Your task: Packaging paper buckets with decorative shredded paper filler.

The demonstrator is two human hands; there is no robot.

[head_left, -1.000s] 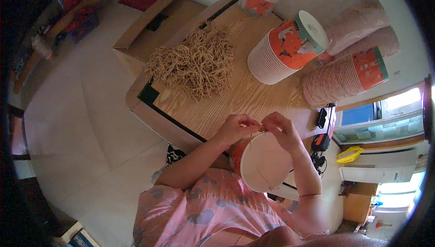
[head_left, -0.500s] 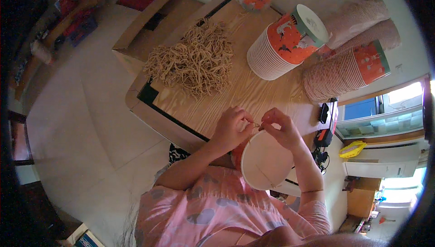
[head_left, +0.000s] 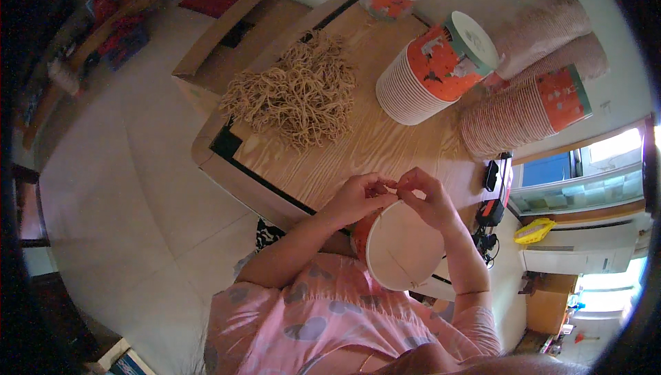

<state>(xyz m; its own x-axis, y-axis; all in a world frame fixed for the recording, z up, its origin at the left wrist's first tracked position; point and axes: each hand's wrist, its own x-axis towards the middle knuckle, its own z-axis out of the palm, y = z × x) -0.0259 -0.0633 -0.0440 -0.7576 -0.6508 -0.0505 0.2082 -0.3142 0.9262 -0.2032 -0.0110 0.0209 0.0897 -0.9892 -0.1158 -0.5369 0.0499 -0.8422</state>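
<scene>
Presently: paper cup [head_left: 403,245], white inside, orange outside, held at the counter [head_left: 385,144] edge against the lap. Left hand [head_left: 358,199] and right hand [head_left: 427,196] pinch a thin cord [head_left: 394,186] at its rim. Likely light and crushable; best gripped at the stiffer rim.

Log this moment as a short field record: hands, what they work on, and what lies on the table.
left hand: fingers pinch a thin string at the cup's rim
right hand: fingers pinch the same string
paper cup: white inside, mouth toward camera
string pile: tan, on wooden table
cup stacks: orange-printed, lying on their sides
cardboard box: beyond table
</scene>
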